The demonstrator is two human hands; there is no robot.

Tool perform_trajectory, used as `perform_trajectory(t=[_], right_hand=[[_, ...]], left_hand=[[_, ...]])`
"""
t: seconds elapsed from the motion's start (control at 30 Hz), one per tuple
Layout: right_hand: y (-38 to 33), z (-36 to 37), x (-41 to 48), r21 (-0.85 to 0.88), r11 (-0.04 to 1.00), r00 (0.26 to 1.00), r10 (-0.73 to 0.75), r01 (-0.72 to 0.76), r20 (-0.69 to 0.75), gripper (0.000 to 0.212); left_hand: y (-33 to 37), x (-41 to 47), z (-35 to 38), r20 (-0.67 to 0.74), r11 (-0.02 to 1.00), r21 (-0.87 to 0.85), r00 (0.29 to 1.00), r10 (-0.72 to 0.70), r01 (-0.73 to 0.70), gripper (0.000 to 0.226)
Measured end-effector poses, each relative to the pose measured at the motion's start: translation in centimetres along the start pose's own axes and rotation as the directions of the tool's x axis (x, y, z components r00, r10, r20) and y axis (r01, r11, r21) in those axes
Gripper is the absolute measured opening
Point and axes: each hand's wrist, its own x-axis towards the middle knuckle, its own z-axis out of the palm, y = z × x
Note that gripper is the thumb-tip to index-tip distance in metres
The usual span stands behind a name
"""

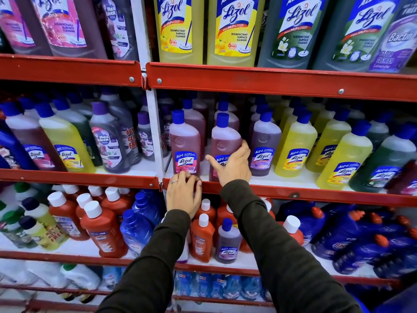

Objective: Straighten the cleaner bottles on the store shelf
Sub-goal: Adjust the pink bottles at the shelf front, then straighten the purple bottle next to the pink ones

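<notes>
I see both dark-sleeved arms reaching up from six o'clock to the middle shelf [293,195]. My right hand [232,166] wraps a pink Lizol bottle [223,141], thumb out toward nine o'clock and fingers curled round its three o'clock side, closed on it. My left hand [184,192] rests curled on the shelf's red lip, fingertips touching the base of the neighbouring pink bottle [185,145] at nine o'clock, not clasping it.

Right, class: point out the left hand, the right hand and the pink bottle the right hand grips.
left hand [183,195], head view, back of the hand
right hand [233,167], head view, back of the hand
pink bottle [224,137], head view, upper body below the cap
</notes>
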Motion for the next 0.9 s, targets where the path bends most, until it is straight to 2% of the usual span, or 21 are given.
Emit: perform_trajectory(t=[0.07, 0.2, 0.3, 0.43, 0.5, 0.6, 0.77, 0.9], right_hand=[[0.2, -0.4, -0.3, 0.004, 1.000, 0.998, -0.028, 0.028, -0.052, 0.103], [1.7, -1.4, -0.6, 0.049, 0.996, 0.956, -0.062, 0.080, -0.285, 0.083], [3.0, -2.0, 0.1, 0.094, 0.995, 0.924, 0.022, 0.015, -0.381, 0.076], [3.9, -2.4, 2.6, 0.079, 0.987, 0.941, 0.157, -0.140, -0.299, 0.098], [4.5, -3.3, 5.2, 0.098, 0.983, 0.953, 0.176, -0.156, -0.246, 0.107], [4.5, -2.9, 6.8, 0.103, 0.977, 0.957, 0.203, -0.185, -0.207, 0.115], [6.3, -2.0, 7.2, 0.152, 0.939, 0.940, 0.324, -0.307, -0.103, 0.110], [7.1, -2.1, 6.7, 0.213, 0.926, 0.937, 0.336, -0.312, -0.090, 0.099]], left_hand=[[-0.1, 0.0, 0.1, -0.004, 1.000, -0.002, 1.000, 0.001, -0.001, 0.045], [-0.2, -0.3, 0.2, -0.015, 1.000, -0.006, 1.000, -0.011, 0.011, 0.045], [-0.5, -1.0, 0.2, -0.021, 1.000, -0.008, 0.999, -0.030, 0.030, 0.047], [-1.1, -0.8, 0.2, -0.019, 0.999, 0.005, 0.999, -0.044, 0.044, 0.044], [0.3, 0.3, 0.4, -0.058, 0.999, 0.013, 0.997, -0.048, 0.049, 0.039], [0.2, 0.8, 0.4, -0.046, 0.998, 0.005, 0.997, -0.061, 0.061, 0.040], [0.5, 0.1, 0.6, -0.052, 0.999, -0.005, 0.997, -0.048, 0.048, 0.045], [0.5, 0.1, 0.6, -0.067, 0.998, -0.032, 0.996, -0.058, 0.056, 0.045]])
